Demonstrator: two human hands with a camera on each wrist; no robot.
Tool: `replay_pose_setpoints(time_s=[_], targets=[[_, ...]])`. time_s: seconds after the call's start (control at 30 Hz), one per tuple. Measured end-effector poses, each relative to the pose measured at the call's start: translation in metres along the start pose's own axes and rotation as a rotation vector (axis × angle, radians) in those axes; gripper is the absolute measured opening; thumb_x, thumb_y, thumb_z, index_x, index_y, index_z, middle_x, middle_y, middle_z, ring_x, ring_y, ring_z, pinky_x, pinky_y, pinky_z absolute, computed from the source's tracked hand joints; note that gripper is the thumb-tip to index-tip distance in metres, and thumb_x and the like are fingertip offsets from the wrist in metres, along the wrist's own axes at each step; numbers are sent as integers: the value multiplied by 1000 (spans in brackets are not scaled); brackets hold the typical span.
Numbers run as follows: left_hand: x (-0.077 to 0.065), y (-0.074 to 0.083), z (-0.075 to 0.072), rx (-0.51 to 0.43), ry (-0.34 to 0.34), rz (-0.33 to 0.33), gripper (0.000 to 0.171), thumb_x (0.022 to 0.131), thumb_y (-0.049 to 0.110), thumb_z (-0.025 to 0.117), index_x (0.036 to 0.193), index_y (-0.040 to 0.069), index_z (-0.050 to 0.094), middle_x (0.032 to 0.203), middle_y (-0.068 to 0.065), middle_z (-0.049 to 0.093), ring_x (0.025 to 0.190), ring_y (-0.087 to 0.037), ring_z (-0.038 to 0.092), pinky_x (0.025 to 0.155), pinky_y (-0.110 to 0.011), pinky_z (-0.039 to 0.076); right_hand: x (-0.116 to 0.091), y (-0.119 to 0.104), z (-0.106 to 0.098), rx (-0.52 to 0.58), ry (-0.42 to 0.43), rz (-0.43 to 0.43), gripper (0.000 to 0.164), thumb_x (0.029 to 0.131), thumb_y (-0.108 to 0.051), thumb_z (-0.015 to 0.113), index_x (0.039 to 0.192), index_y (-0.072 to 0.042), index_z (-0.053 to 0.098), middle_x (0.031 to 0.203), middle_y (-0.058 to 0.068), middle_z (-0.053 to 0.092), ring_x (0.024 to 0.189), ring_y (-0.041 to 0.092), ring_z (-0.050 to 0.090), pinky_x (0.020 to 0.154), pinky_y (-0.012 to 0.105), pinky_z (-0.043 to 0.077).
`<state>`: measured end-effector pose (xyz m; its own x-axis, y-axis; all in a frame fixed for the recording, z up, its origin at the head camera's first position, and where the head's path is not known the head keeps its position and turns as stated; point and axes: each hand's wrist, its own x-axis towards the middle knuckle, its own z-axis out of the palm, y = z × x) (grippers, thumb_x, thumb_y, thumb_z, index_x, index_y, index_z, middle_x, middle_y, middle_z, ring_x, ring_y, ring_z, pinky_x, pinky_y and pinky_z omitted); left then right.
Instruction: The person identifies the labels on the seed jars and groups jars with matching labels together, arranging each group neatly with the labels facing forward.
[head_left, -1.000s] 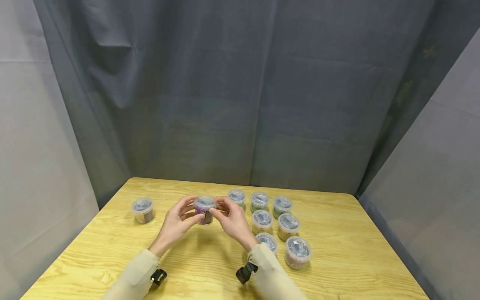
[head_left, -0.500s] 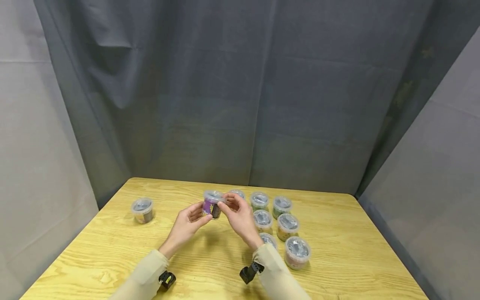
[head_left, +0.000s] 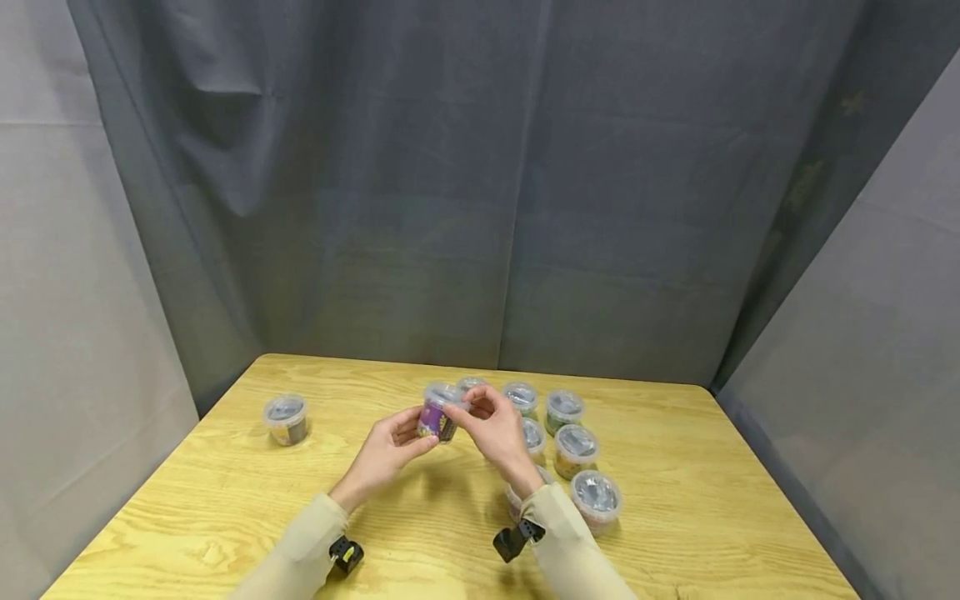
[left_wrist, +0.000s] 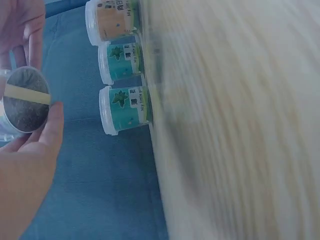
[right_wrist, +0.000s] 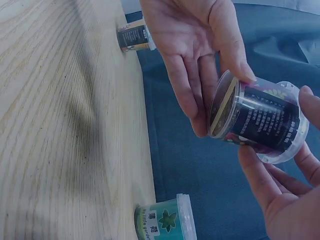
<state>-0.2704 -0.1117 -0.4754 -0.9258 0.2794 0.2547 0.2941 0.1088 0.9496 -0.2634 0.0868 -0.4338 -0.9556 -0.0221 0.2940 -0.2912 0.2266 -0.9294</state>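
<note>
Both hands hold a small clear plastic cup (head_left: 435,413) with a purple-and-black label above the table. My left hand (head_left: 386,458) grips it low, thumb and fingers around its base. At the lid rim, my right hand (head_left: 495,432) pinches it with thumb and fingers. The right wrist view shows the cup's black printed label (right_wrist: 267,120) facing the camera. Through its bottom, in the left wrist view, dark filling (left_wrist: 27,112) and a pale flat strip (left_wrist: 27,94) are visible. The right forearm and hand partly hide the cups standing behind.
Several similar lidded cups stand in rows at the right, among them a green-labelled cup (head_left: 564,412), an orange one (head_left: 576,452) and a pinkish one (head_left: 596,500). One lone cup (head_left: 286,419) stands at the far left of the wooden table (head_left: 225,500). A grey curtain (head_left: 390,208) hangs behind.
Both hands have carried the purple-labelled cup to the right, nearer the rows of cups, tilting it a little. The cups on the table have stayed in place.
</note>
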Motion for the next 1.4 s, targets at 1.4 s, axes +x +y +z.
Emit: replay_pose_setpoints(time_s=[1.4], targets=[[7,5,31,-63,145,93,56,83,11,78,133,-3,55,126,-21,64,114,-32,64,98,-40,54,2,0,-19,131,24,118,39,81,-31,81,101,-5,61,97,10,72,94,18,70,82,37,60]])
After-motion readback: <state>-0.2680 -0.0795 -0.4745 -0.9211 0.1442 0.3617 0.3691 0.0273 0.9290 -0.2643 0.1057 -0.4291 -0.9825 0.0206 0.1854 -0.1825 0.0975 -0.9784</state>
